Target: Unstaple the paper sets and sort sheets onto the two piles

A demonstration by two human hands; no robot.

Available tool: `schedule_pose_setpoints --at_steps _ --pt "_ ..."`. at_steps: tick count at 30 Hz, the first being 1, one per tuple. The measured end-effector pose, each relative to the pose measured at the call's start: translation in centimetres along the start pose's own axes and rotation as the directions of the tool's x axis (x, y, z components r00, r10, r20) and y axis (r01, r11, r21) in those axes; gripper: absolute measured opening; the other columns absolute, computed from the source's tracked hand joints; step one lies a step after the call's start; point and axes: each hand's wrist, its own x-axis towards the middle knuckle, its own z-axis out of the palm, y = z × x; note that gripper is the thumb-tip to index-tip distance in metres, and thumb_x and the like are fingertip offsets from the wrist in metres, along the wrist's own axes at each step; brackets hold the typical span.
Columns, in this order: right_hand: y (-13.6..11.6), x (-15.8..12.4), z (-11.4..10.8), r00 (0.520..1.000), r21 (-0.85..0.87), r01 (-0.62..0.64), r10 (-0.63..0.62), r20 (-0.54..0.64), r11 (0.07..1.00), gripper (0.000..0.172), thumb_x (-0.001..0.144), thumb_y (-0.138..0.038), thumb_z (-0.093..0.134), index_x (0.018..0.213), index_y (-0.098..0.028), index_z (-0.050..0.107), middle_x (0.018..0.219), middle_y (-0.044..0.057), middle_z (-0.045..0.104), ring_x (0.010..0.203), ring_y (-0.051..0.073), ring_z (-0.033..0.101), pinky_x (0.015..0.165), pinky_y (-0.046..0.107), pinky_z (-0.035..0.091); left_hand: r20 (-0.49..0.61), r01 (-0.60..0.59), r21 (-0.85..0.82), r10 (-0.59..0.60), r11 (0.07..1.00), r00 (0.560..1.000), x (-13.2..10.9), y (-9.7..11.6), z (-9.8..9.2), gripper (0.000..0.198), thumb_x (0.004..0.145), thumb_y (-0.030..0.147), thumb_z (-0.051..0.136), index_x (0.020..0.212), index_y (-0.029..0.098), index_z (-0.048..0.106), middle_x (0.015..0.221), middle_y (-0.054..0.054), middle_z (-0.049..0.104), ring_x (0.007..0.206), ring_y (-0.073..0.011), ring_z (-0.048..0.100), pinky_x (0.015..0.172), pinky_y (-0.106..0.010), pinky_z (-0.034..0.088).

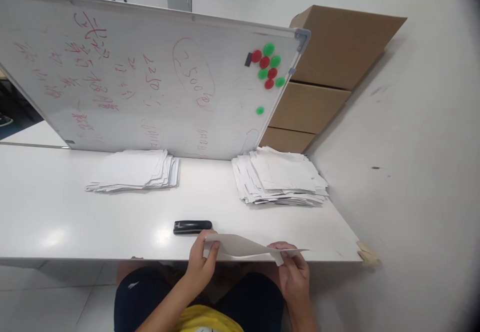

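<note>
Between my two hands, at the table's front edge, is a sheet of paper (240, 245), curved and seen nearly edge-on. My left hand (203, 259) pinches its left end between thumb and fingers. At the other end my right hand (293, 267) grips the paper, with the fingers behind it and the thumb in front. Just beyond my left hand a black stapler (192, 227) lies on the white table (202, 192). How many sheets I hold cannot be made out.
Two stacks of paper, one on the left (137, 169) and a thicker one on the right (281, 174), lie before a whiteboard (225, 72) with red writing and round magnets. Cardboard boxes (337, 47) stand behind its right end. A wall (405, 172) bounds the right side.
</note>
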Motion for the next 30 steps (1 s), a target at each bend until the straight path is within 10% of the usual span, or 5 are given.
schedule_pose_setpoints --at_steps 10,22,30 --pt "2.0 0.7 -0.6 0.997 0.0 -0.015 0.015 -0.072 1.0 0.016 0.07 -0.032 0.07 0.083 -0.022 0.071 0.083 0.005 0.068 0.082 0.024 0.062 0.076 0.039 0.045 -0.009 -0.218 -0.133 0.219 0.967 0.976 0.3 -1.8 1.1 0.014 0.09 0.022 0.049 0.102 0.022 0.056 0.093 -0.006 0.063 0.09 -0.0186 0.061 0.081 -0.036 0.051" --pt "3.4 1.3 -1.9 0.995 0.036 -0.061 0.064 -0.083 0.998 0.03 0.071 -0.031 0.069 0.099 -0.021 0.067 0.094 0.006 0.071 0.095 0.025 0.062 0.085 0.038 0.045 0.077 0.089 -0.015 -0.087 0.996 0.993 -0.7 -3.2 1.8 0.029 0.09 0.038 0.048 0.111 0.019 0.055 0.103 -0.01 0.064 0.098 -0.0237 0.061 0.086 -0.04 0.049" --pt "3.6 1.3 -1.9 0.987 -0.009 -0.111 0.109 -0.114 0.994 0.027 0.066 -0.035 0.073 0.088 -0.02 0.068 0.083 0.004 0.072 0.087 0.025 0.064 0.083 0.039 0.047 0.116 -0.007 -0.091 0.017 0.996 0.993 -0.3 -2.7 1.8 0.02 0.093 0.034 0.044 0.103 0.019 0.054 0.097 -0.008 0.061 0.092 -0.0205 0.06 0.081 -0.037 0.049"
